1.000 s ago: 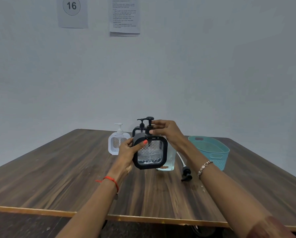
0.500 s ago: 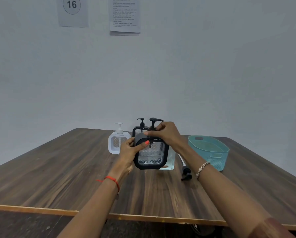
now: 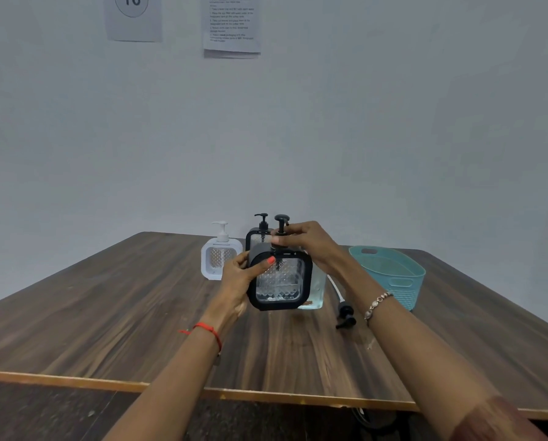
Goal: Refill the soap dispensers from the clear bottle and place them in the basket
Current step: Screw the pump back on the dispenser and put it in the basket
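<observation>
At the centre of the frame, the left hand (image 3: 236, 281) grips the left side of a black square-framed soap dispenser with a clear faceted window (image 3: 280, 283), thumb curled over its front. The right hand (image 3: 307, 241) pinches the black pump (image 3: 281, 222) on its top. Just behind stands the clear bottle (image 3: 316, 289), partly hidden. The teal woven plastic basket (image 3: 403, 286) sits at centre right on the brown wooden table (image 3: 107, 313). A white square dispenser (image 3: 220, 259) and a second black dispenser (image 3: 260, 235) stand behind.
</observation>
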